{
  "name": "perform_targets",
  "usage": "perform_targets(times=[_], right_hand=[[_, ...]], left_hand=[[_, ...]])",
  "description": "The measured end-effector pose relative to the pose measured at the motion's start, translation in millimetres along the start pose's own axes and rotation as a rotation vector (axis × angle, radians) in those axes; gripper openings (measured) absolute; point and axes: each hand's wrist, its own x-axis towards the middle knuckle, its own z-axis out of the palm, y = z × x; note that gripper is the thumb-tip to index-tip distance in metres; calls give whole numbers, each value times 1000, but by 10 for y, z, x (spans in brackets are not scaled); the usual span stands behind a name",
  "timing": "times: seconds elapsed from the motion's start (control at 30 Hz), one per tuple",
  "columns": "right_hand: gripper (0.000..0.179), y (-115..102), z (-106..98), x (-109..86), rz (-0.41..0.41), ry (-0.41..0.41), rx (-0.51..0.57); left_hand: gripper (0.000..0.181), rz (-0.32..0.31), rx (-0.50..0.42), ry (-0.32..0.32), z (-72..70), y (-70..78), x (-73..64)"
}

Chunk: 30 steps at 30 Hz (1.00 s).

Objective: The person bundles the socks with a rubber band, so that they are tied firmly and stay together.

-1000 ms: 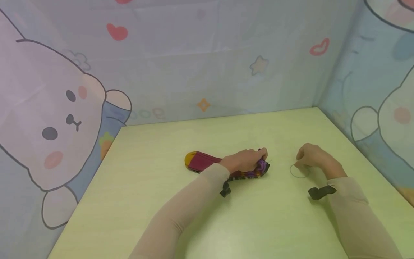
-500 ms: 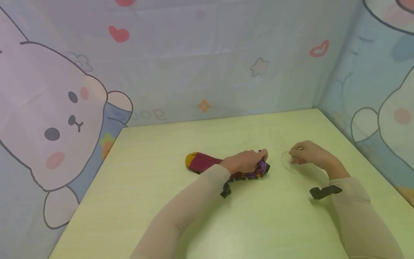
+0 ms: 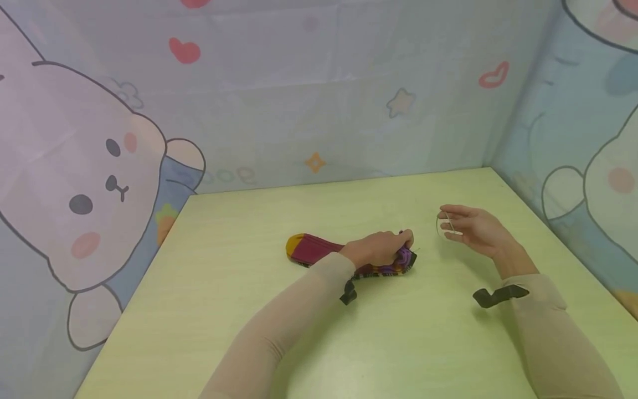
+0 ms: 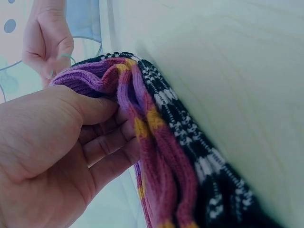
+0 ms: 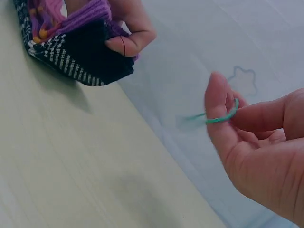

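A maroon sock [image 3: 315, 249] with a yellow toe lies on the table, its cuff end striped purple and yellow. Against it lies a black-and-white patterned sock [image 4: 175, 116], mostly covered in the head view. My left hand [image 3: 380, 247] pinches the bunched cuffs between thumb and fingers, and lifts them slightly. To their right, my right hand [image 3: 477, 228] is raised above the table and apart from the socks. It holds a thin green rubber band [image 5: 221, 119], which loops round its fingers. Part of that loop is blurred or hidden in the right wrist view.
The pale yellow-green table [image 3: 209, 310] reaches back to a cloth backdrop [image 3: 279, 111] with cartoon prints. A side cloth [image 3: 558, 133] borders the right edge. Dark straps [image 3: 500, 296] hang at both wrists.
My right hand has risen from near the table and moved slightly left and away, its fingers spreading with the rubber band on them. My left hand and the socks stay in place.
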Motion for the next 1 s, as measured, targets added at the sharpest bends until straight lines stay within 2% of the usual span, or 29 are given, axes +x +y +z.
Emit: perform_targets(times=[0.17, 0.33, 0.43, 0.53, 0.63, 0.7, 1.0], right_hand=[[30, -12, 19, -4, 29, 77, -196], [22, -20, 35, 8, 51, 163, -283], [38, -10, 49, 28, 53, 234, -341], [57, 15, 72, 46, 44, 278, -468], [72, 40, 103, 59, 27, 297, -596], [77, 49, 127, 66, 20, 301, -641], [83, 91, 193, 96, 32, 221, -657]], left_hand=[[27, 8, -8, -2, -7, -1, -7], [26, 7, -10, -1, -27, 7, -19], [27, -1, -24, 1, -34, 11, -24], [28, -1, -34, 2, -37, 10, -33], [28, 11, -42, 4, -36, 1, -41], [28, 22, -49, 6, -32, -12, -44], [19, 129, -118, 48, -27, -112, -104]])
